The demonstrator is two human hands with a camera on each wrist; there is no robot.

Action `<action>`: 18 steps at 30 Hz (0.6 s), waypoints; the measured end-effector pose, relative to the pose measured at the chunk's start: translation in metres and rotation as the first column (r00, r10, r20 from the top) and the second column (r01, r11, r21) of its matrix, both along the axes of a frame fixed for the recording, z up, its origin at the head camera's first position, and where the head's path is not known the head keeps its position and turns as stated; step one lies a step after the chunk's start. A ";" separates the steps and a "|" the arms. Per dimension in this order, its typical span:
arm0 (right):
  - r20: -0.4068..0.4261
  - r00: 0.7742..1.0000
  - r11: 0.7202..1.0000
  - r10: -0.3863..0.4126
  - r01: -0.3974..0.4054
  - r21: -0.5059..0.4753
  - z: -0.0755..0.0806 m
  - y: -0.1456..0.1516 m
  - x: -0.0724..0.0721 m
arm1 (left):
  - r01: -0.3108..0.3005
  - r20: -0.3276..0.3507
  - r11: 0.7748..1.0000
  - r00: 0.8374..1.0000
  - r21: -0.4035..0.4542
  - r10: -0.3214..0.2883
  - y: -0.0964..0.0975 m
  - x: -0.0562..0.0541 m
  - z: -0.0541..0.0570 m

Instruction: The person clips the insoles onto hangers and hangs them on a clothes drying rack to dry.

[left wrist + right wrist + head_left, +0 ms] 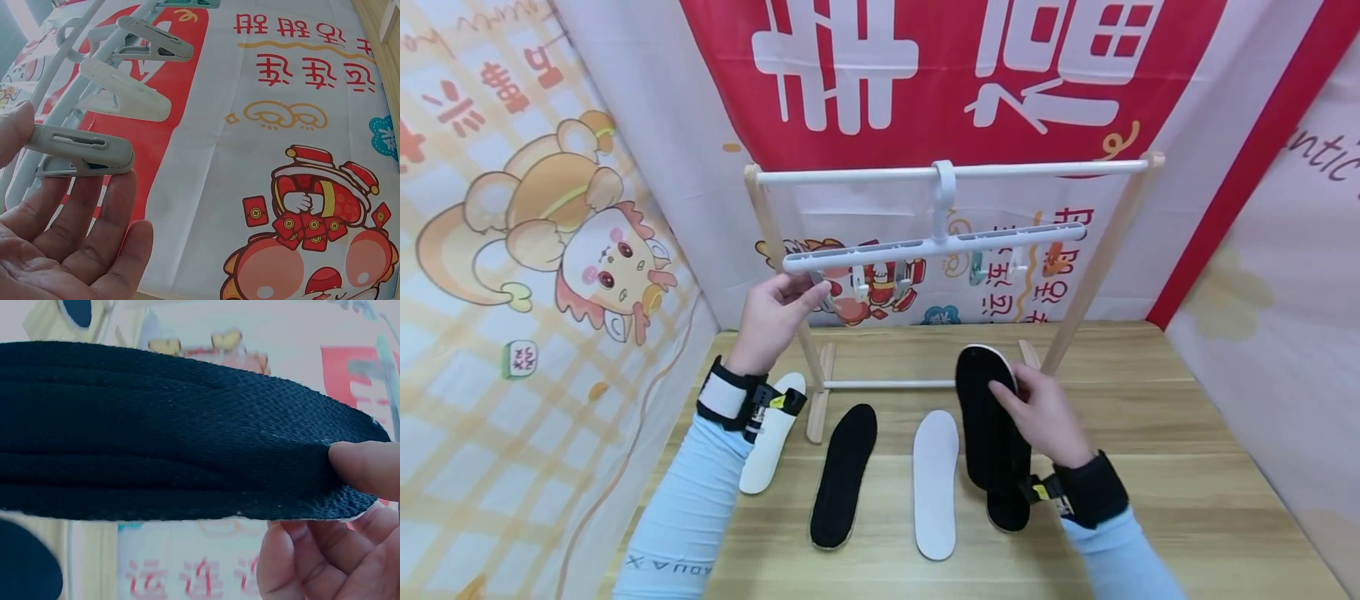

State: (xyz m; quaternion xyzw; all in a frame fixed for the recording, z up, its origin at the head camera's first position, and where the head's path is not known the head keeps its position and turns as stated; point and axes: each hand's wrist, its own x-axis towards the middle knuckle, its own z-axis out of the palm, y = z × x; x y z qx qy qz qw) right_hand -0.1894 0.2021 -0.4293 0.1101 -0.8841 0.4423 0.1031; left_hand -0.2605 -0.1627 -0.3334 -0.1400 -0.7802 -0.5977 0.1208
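Observation:
My left hand (pixel 771 323) is at the left end of a white clip hanger (pixel 891 252). Between its thumb and fingers it pinches a grey clip (pixel 84 150), whose tips look closed in the left wrist view. A white clip (pixel 128 94) and another grey clip (pixel 156 42) hang further along the bar. In my right hand (pixel 1051 412) is a black insole (pixel 981 408), gripped near one end with the thumb on its ribbed face. It is raised in front of the rack's right side, below the hanger. Another black insole (pixel 1009 510) lies partly hidden beneath it.
The hanger hooks over the white top rail (pixel 1037 169) of a rack with wooden legs (pixel 1093 279). On the wooden table (pixel 1172 475) lie a white insole (pixel 936 487), a black insole (pixel 844 479) and, partly behind the left wrist, another white insole (pixel 763 458). Printed cloths surround the table.

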 end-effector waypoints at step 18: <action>-0.085 0.957 0.954 0.277 -0.285 -0.098 0.024 -0.091 -0.022 | 0.070 0.003 0.998 0.998 0.001 -0.070 -0.006 0.009 0.005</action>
